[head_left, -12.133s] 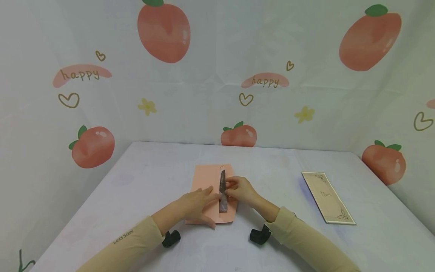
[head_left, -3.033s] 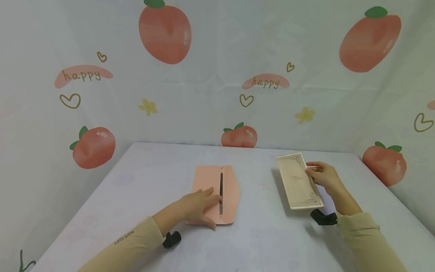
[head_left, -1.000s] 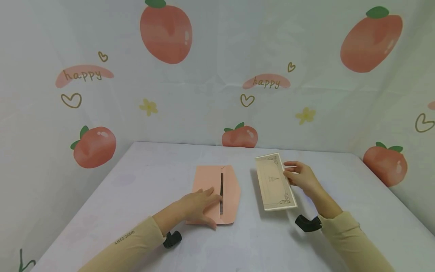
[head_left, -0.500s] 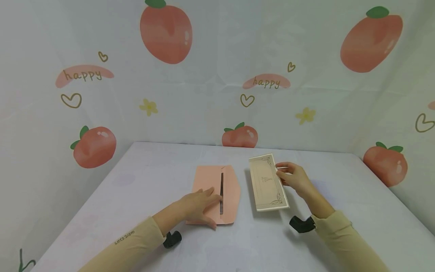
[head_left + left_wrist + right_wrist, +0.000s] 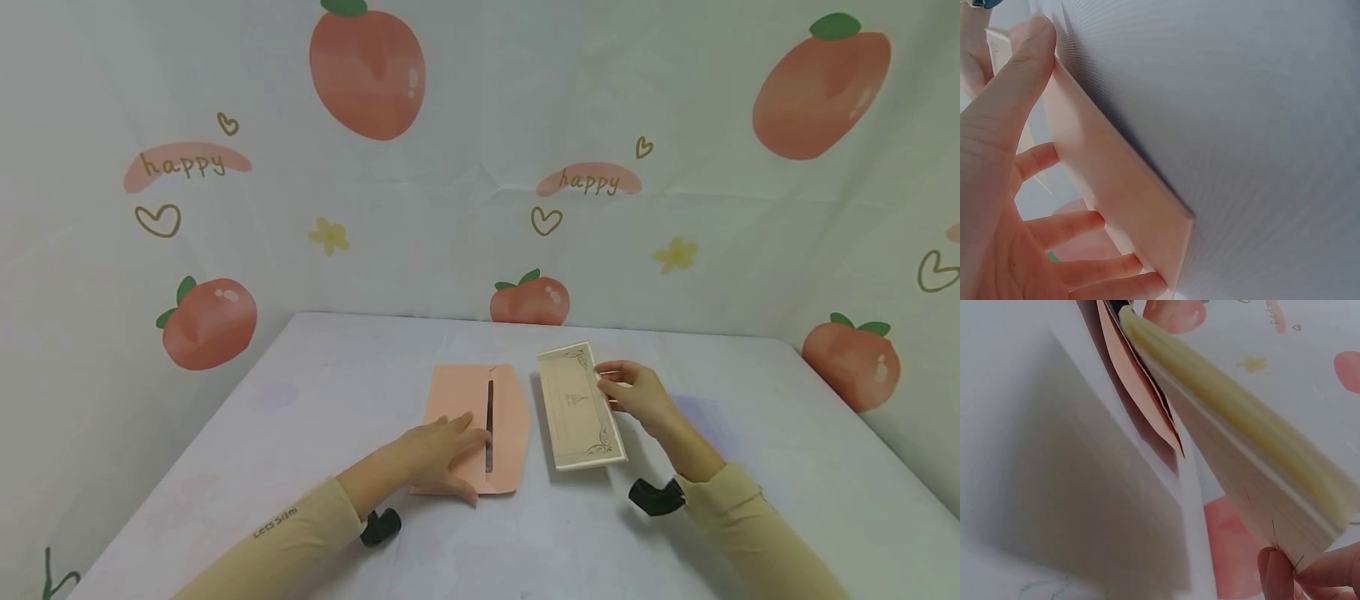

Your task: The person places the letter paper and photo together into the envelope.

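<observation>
Dim, even, greyish light fills the head view, muting the backdrop cloth [image 5: 435, 200], which darkens in its folds toward 2 o'clock; the printed peach [image 5: 821, 96] there looks stretched. A soft shadow lies on the table [image 5: 322, 417] at the 9 o'clock side of the pale card [image 5: 581, 408], another under the right sleeve [image 5: 757, 533]. The left wrist view is hazy, with ray-like streaks fanning across the table from 11 to 5 o'clock and a dark band along the envelope's [image 5: 1116, 181] 2 o'clock edge. In the right wrist view, a broad, soft-edged grey shadow spans 6 to 10 o'clock, and the card's yellowish edge is out of focus
</observation>
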